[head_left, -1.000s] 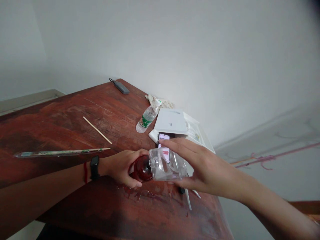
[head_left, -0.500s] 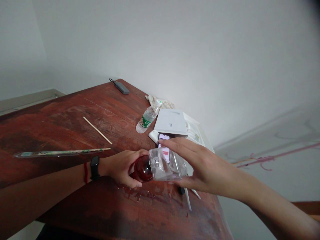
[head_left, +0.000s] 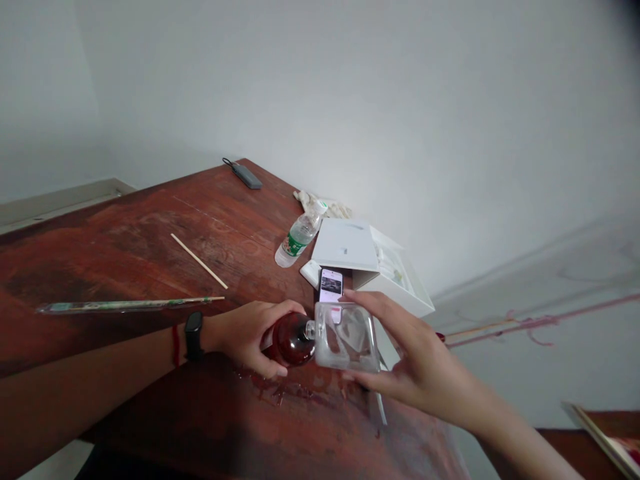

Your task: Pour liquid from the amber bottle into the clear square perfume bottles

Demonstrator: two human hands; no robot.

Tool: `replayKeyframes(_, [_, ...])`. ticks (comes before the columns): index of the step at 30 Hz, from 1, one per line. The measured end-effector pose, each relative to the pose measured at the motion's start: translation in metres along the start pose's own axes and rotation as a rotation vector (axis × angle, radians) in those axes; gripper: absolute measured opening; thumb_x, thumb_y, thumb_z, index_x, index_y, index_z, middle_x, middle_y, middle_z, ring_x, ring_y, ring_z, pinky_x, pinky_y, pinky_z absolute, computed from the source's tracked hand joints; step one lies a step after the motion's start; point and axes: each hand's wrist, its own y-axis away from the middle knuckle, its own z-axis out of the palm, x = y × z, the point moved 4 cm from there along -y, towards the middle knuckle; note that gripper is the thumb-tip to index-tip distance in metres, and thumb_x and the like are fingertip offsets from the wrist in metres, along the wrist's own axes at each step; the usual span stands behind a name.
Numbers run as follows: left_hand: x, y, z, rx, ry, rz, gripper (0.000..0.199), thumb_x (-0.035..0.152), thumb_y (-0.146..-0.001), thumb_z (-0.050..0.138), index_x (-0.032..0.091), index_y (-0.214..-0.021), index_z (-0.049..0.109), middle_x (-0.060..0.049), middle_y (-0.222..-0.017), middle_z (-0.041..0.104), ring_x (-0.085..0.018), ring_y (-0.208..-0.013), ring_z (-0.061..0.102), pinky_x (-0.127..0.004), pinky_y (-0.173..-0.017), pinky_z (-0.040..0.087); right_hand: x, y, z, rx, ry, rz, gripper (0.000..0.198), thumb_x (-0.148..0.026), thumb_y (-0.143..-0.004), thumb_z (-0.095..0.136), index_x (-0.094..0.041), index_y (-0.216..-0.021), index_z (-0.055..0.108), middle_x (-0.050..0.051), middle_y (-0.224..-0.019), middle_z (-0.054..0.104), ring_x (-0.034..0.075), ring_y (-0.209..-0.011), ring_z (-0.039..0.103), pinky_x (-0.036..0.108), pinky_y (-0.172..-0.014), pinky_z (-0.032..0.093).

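Observation:
My left hand (head_left: 257, 339), with fingers wrapped around it, grips a dark red-brown bottle (head_left: 291, 340) with a rounded shoulder. My right hand (head_left: 400, 343) holds a clear, square-sided plastic container (head_left: 347, 339) between thumb and fingers, tipped so that its square end faces me. A short clear neck sits where the bottle and the container meet; I cannot tell which one it belongs to. Wet drops (head_left: 275, 393) lie on the tabletop below the bottle. A phone (head_left: 330, 285) with a lit screen lies just beyond the container, which partly covers it.
On the reddish wooden table (head_left: 125, 233) are a loose chopstick (head_left: 199, 260), a wrapped pair (head_left: 130, 305), a green-labelled water bottle (head_left: 301, 237), a white box (head_left: 345, 243), a cloth (head_left: 325, 203) and a grey device (head_left: 245, 175). A pink string (head_left: 540, 321) runs at the right.
The clear container has turned so its square end shows more fully, and my right hand has shifted slightly. The view has moved a little. My left hand keeps its grip on the bottle.

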Motion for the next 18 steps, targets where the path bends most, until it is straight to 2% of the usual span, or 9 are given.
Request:
replayKeyframes(4, [-0.002,0.000,0.000,0.018,0.009,-0.013,0.080,0.035,-0.065,0.093,0.024,-0.135,0.054,-0.006,-0.115,0.078,-0.029,-0.097,0.078,-0.033,-0.083,0.058,0.002,0.016,0.019,0.142,-0.036,0.122,0.087,-0.046,-0.090,0.085,-0.031,-0.163,0.040,0.014,-0.152,0.066,0.035,-0.137,0.067,0.052,-0.109,0.061])
replayKeyframes(10, [-0.001,-0.001,-0.002,-0.045,0.088,-0.023,0.075,0.034,-0.069,0.090,0.023,-0.134,0.055,-0.005,-0.117,0.075,-0.028,-0.101,0.077,-0.033,-0.087,0.060,0.002,0.034,0.047,0.390,-0.137,0.239,0.079,-0.052,-0.087,0.088,-0.031,-0.154,0.052,0.013,-0.142,0.072,0.033,-0.126,0.074,0.044,-0.100,0.066])
replayKeyframes(18, [0.001,0.002,-0.003,-0.045,0.153,-0.050,0.077,0.037,-0.073,0.091,0.024,-0.139,0.053,-0.006,-0.123,0.076,-0.029,-0.108,0.076,-0.034,-0.088,0.062,0.021,0.056,0.092,0.560,-0.522,0.447,0.086,-0.058,-0.080,0.092,-0.029,-0.151,0.052,0.016,-0.145,0.067,0.039,-0.135,0.067,0.060,-0.116,0.054])
